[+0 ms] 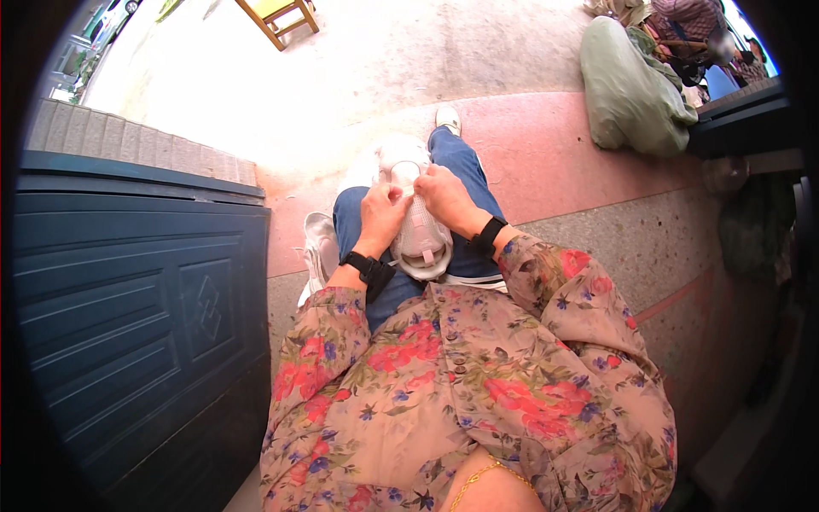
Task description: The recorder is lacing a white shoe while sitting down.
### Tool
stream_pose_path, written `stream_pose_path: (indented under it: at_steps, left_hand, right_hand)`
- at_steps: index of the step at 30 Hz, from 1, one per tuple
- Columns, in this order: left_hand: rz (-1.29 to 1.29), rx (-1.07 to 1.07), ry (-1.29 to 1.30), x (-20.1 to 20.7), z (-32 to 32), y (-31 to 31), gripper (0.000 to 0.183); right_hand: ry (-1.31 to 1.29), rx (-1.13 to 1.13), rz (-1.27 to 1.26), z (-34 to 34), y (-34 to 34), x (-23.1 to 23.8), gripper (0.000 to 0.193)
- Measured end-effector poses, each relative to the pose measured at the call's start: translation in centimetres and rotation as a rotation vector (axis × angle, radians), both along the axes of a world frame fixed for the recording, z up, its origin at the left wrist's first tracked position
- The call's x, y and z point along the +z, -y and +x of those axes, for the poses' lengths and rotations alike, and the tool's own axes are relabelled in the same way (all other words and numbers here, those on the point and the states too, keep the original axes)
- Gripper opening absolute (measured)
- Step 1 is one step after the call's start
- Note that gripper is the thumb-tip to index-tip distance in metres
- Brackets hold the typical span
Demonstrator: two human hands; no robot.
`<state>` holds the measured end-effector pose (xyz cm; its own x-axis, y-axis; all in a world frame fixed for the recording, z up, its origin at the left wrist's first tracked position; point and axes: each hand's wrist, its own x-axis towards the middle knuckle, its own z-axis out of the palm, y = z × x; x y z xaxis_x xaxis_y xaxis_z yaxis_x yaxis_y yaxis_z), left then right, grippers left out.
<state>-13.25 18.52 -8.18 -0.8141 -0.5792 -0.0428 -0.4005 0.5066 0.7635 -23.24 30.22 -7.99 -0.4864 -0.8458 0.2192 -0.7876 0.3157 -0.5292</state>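
A pale pink and white sneaker point(422, 239) rests on my lap, its heel opening toward me and its toe pointing away. My left hand point(383, 215) is closed in a pinch at the left side of the sneaker's tongue and lacing area. From the right, my right hand point(447, 201) pinches the same area, its fingertips close to those of the left. Glare and the fingers hide whether a lace is between them. Another pale pink sneaker point(321, 243) is beside my left leg, partly hidden. Black bands circle both wrists.
A dark blue panelled door point(145, 299) stands close on my left. A bulging grey-green sack point(630, 90) sits at the far right, near other people and bundles. A wooden stool point(280, 19) stands far ahead on the bright pavement. My white shoe point(448, 120) is on the pink paving.
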Motion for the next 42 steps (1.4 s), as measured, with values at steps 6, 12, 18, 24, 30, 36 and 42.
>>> stream_pose_path:
  at_steps: [6,12,18,24,30,36,42]
  left_hand:
    - [-0.245,-0.14,0.058,0.1,1.0,0.0,0.025]
    - [-0.349,-0.242,0.121,0.4,-0.5,0.8,0.016]
    - [-0.499,-0.382,0.179,3.0,-0.6,1.6,0.014]
    - [-0.504,-0.363,-0.106,-1.0,-0.1,-0.4,0.005]
    - [-0.559,-0.446,-0.131,1.8,1.0,2.8,0.003]
    - [-0.325,0.765,-0.503,8.5,11.9,18.6,0.014]
    - [-0.038,1.656,-1.012,16.4,35.3,26.4,0.032]
  right_hand:
    - [0.239,-0.089,-0.052,0.7,0.5,-0.6,0.018]
    - [0.155,0.069,-0.077,0.2,1.3,-0.9,0.031]
    - [0.319,-0.044,-0.152,0.4,2.8,-0.5,0.017]
    - [0.403,-0.181,-0.063,-0.1,-0.1,-1.6,0.026]
    - [0.454,-0.091,-0.027,0.3,-1.5,1.1,0.03]
    - [1.045,-0.154,0.037,-4.9,-9.0,5.0,0.023]
    - [1.373,-0.395,-0.75,-11.2,-20.7,8.7,0.014]
